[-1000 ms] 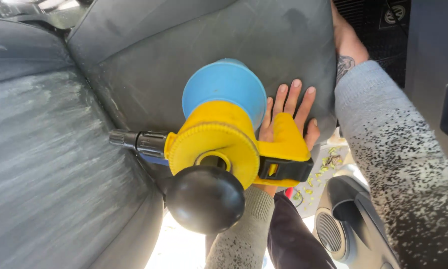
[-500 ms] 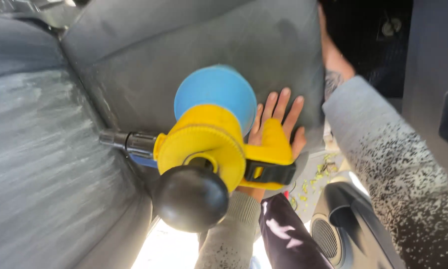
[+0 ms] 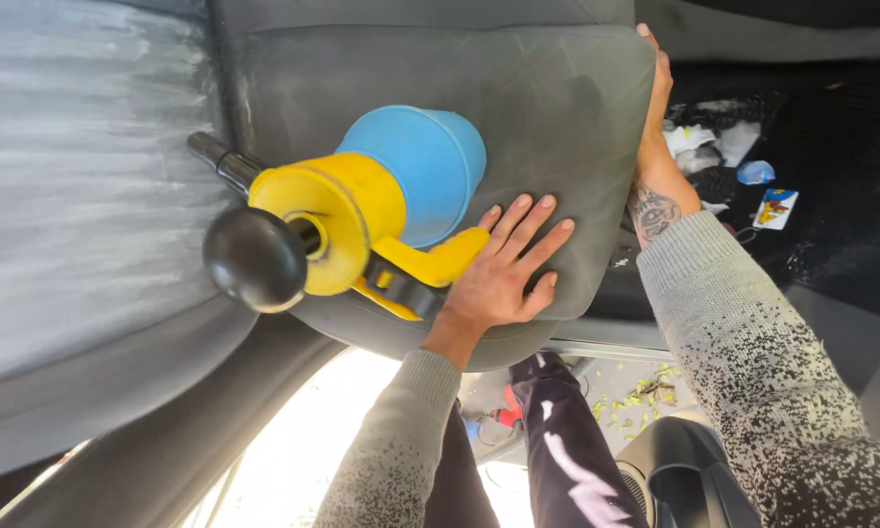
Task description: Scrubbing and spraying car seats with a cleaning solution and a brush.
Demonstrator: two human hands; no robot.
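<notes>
A yellow power tool with a blue cone-shaped head, a black round knob and a dark hose fitting sits against a grey fabric car seat cushion. My left hand lies flat on the cushion with its fingers spread. Its little-finger side and wrist touch the tool's yellow handle, and whether it grips the handle is hidden. My right hand, tattooed at the wrist, curls around the cushion's far right edge. Both arms wear speckled grey sleeves.
A larger grey seat surface fills the left. On the dark car floor at the upper right lie crumpled wrappers and small litter. Below are my dark trousers, a door sill, a hose and bright ground outside.
The view has shifted, and the cushion's right edge and the car floor have come into sight. The tool sits further left of my left hand. My right hand now shows gripping the cushion edge.
</notes>
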